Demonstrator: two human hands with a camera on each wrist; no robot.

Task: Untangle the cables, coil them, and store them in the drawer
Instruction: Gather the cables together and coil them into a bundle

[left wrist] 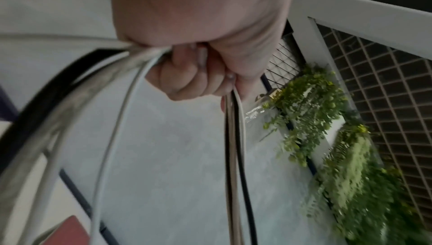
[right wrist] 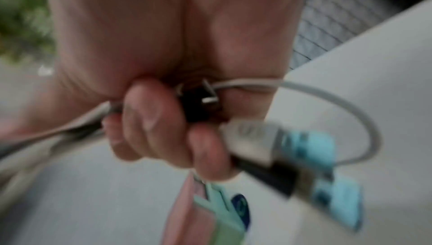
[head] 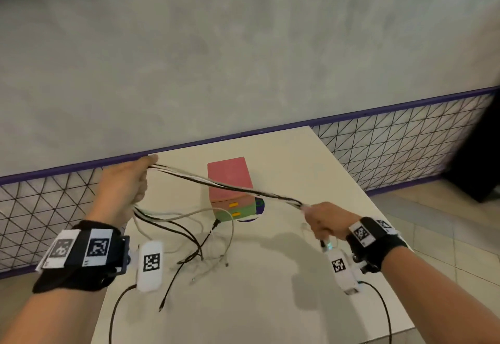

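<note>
A bundle of black and white cables (head: 227, 185) stretches taut above the white table (head: 270, 303) between my two hands. My left hand (head: 127, 181) grips the bundle at the left; its fist (left wrist: 198, 45) is closed round the cables (left wrist: 233, 138), and loose ends (head: 189, 241) hang down from it to the table. My right hand (head: 322, 220) holds the other end, with fingers (right wrist: 149, 119) curled round the plugs (right wrist: 280, 149). Behind the bundle stands a small drawer box (head: 230, 181) with a pink top and yellow handles; its drawers look closed.
A purple-edged wire mesh fence (head: 392, 146) runs behind the table against a grey wall. Tiled floor (head: 446, 222) lies to the right of the table edge. Black wrist-camera leads (head: 116, 308) trail over the table's near side. Green hanging plants (left wrist: 327, 128) show in the left wrist view.
</note>
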